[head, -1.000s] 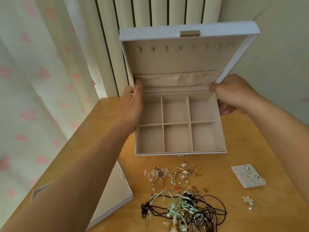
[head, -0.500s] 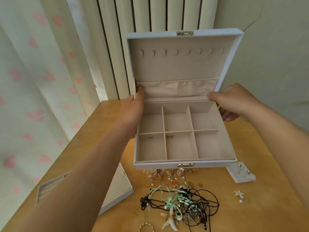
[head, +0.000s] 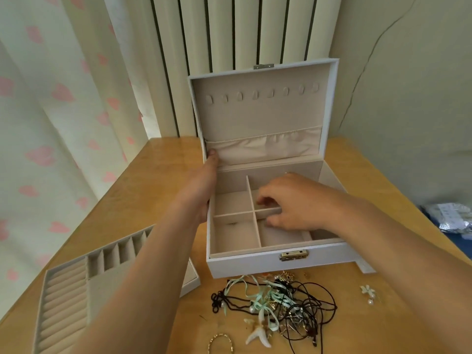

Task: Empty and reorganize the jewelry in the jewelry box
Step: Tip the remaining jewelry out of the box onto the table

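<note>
emptying looks mostly done: jewelry box [head: 255, 261] sits open on the surface [head: 158, 180], its cells nearly bare, with one small bit left in the front-left cell. jewelry pile [head: 275, 302] lies just in front of the box and the ring tray [head: 66, 290] is out, at left. sorting back not started, by my read. left hand [head: 201, 190] grips the box's left wall. right hand [head: 293, 203] is in the middle cells, fingers curled; can't tell if holding anything. box is pale outside with beige lining, lid upright.

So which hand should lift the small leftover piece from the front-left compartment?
Right: the right hand is inside the jewelry box, near that piece; the left hand grips the box's side.
</note>
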